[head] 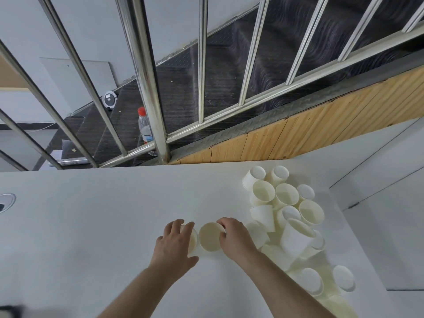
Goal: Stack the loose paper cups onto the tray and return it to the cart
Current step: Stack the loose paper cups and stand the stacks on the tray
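near the table's (91, 226) front edge, the right hand (236, 237) pinches the rim of an upright paper cup (211, 236), just right of a second cup (193, 239) that the left hand's (174, 244) curled fingers cover.

Bare forearms and hands (171, 243) (no sleeves visible).

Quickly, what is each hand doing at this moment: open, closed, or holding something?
Left hand: fingers curled round an upright white paper cup, holding it.
Right hand: fingers pinch the rim of a second upright white paper cup.
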